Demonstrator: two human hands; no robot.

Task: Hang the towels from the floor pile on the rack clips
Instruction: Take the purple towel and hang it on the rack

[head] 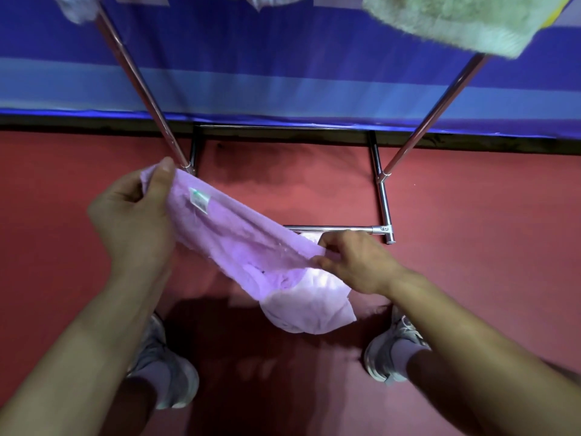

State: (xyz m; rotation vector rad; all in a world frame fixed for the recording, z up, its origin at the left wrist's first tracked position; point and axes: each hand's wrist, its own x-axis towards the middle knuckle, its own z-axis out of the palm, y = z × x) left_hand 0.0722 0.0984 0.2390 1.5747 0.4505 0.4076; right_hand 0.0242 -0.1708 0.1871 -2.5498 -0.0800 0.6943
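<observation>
Lilac towel (pixel 251 247) stretched between both hands, red floor (pixel 471 231), blue wall (pixel 283 42)

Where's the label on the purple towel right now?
In the head view, the label sits near the upper-left end of the purple towel, just right of the left hand pinching that end.

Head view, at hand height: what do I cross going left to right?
Left hand gripping one end of the purple towel → white label on the towel → right hand pinching the other end → red floor.
</observation>
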